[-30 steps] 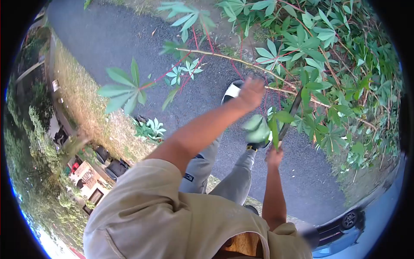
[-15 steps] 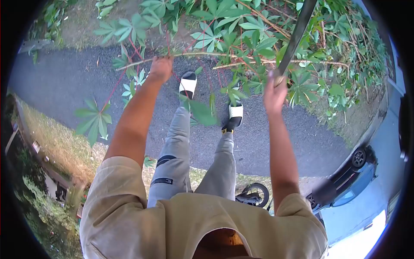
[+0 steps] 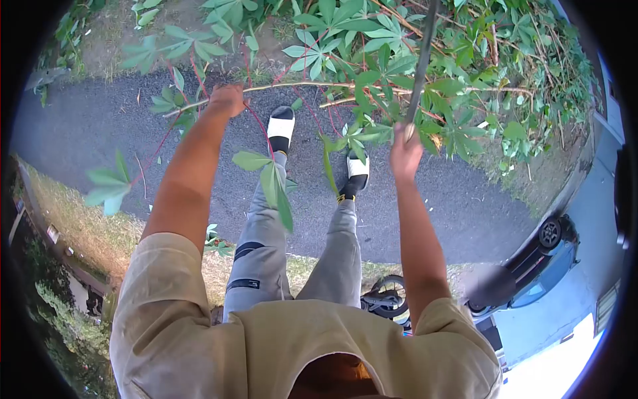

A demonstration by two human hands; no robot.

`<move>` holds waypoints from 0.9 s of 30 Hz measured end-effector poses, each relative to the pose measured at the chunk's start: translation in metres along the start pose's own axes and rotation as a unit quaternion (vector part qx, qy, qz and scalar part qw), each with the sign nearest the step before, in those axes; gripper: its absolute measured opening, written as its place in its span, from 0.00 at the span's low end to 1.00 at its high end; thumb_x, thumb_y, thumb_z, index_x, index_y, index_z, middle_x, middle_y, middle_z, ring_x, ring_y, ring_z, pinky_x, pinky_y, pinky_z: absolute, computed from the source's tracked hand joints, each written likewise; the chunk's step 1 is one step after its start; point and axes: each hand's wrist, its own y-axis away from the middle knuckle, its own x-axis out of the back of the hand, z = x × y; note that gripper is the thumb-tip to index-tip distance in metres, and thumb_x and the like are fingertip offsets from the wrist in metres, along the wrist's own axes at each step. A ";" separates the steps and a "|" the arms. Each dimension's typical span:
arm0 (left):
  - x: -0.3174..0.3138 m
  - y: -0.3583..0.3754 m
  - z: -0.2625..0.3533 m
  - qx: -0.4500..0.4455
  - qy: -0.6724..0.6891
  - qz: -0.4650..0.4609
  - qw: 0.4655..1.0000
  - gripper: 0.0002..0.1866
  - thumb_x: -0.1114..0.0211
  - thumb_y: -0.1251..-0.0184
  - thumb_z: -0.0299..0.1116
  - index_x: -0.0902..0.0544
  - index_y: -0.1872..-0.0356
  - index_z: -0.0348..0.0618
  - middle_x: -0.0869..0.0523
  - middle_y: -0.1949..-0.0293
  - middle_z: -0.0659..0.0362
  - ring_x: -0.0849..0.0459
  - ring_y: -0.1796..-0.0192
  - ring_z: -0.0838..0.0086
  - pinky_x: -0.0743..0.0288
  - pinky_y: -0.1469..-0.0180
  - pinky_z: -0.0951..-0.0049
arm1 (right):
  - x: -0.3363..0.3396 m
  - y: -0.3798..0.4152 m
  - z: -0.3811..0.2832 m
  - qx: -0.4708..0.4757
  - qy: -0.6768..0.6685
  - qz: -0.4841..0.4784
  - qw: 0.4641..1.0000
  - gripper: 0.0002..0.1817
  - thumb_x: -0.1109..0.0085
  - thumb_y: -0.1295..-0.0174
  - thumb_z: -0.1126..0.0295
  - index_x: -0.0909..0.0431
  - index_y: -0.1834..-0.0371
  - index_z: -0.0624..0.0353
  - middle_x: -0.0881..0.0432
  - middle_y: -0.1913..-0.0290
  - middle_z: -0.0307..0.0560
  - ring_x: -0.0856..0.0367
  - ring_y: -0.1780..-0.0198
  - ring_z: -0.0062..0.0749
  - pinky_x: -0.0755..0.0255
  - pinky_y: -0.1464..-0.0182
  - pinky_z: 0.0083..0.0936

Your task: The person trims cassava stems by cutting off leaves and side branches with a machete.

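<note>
A long leafy branch (image 3: 292, 84) with red leaf stalks lies crosswise in front of me, and my left hand (image 3: 227, 100) is wrapped round its thinner left part. My right hand (image 3: 405, 151) is closed round the handle of a long dark blade (image 3: 421, 66), which points away from me and passes in front of the leaves. A second pale stem (image 3: 339, 102) runs just below the branch on the right. Large green leaves hang from the branch beside my left hand and over my legs.
Cut branches and leaves are heaped (image 3: 525, 73) at the upper right. Under my sandalled feet is a paved path (image 3: 465, 213), with dry grass (image 3: 86, 219) at the left. A motorcycle (image 3: 389, 297) and a car (image 3: 541, 263) stand at the lower right.
Both hands have moved left, my left one still on the branch. The blade has shifted left and stands more upright. Leaves below the branch have swung to new positions.
</note>
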 end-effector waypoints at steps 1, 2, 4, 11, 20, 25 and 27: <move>-0.006 -0.002 -0.005 -0.022 -0.006 0.028 0.999 0.32 0.40 0.21 0.56 0.22 0.30 0.40 0.11 0.39 0.44 0.14 0.33 0.53 0.31 0.27 0.45 | 0.009 -0.014 -0.023 0.016 0.003 0.021 1.000 0.20 0.37 0.22 0.55 0.19 0.51 0.67 0.16 0.71 0.61 0.14 0.70 0.55 0.25 0.64 0.46; -0.009 -0.002 -0.006 -0.043 -0.012 0.054 0.998 0.31 0.41 0.20 0.58 0.17 0.36 0.40 0.09 0.43 0.44 0.11 0.37 0.50 0.28 0.28 0.45 | 0.018 -0.022 -0.047 0.011 0.004 0.023 1.000 0.20 0.37 0.22 0.55 0.19 0.51 0.67 0.16 0.71 0.61 0.14 0.70 0.55 0.25 0.64 0.46; 0.004 0.007 0.000 -0.040 -0.004 0.069 0.997 0.29 0.42 0.20 0.58 0.13 0.42 0.40 0.08 0.45 0.44 0.10 0.39 0.50 0.25 0.31 0.47 | 0.027 -0.033 -0.084 0.096 -0.023 0.069 0.993 0.21 0.38 0.21 0.56 0.23 0.46 0.68 0.17 0.72 0.61 0.14 0.72 0.56 0.25 0.67 0.46; 0.050 0.058 0.028 -0.076 0.005 0.112 0.991 0.29 0.41 0.21 0.59 0.10 0.55 0.40 0.07 0.55 0.44 0.08 0.48 0.47 0.16 0.40 0.47 | -0.058 0.004 0.143 0.201 0.228 -0.159 0.939 0.27 0.42 0.21 0.54 0.26 0.37 0.70 0.13 0.65 0.69 0.11 0.61 0.67 0.19 0.59 0.57; -0.006 0.061 0.028 -0.068 0.049 0.144 0.986 0.37 0.45 0.22 0.69 0.09 0.60 0.38 0.07 0.57 0.42 0.07 0.51 0.46 0.14 0.45 0.47 | 0.001 -0.004 -0.034 0.135 0.071 -0.092 0.984 0.21 0.43 0.19 0.54 0.24 0.47 0.65 0.17 0.72 0.69 0.14 0.66 0.72 0.23 0.67 0.56; -0.012 0.072 0.030 -0.054 0.123 0.209 0.969 0.42 0.47 0.23 0.73 0.09 0.67 0.39 0.10 0.67 0.39 0.08 0.57 0.42 0.15 0.49 0.44 | 0.013 0.000 -0.054 0.191 -0.074 -0.075 0.976 0.29 0.53 0.16 0.45 0.24 0.44 0.65 0.20 0.75 0.65 0.18 0.72 0.70 0.25 0.65 0.52; -0.006 0.077 0.030 -0.032 0.177 0.228 0.957 0.41 0.46 0.22 0.73 0.10 0.68 0.39 0.11 0.69 0.38 0.09 0.58 0.40 0.17 0.51 0.42 | -0.013 0.012 0.039 0.161 0.030 -0.068 0.984 0.34 0.58 0.15 0.42 0.21 0.44 0.68 0.16 0.72 0.59 0.18 0.72 0.56 0.26 0.65 0.49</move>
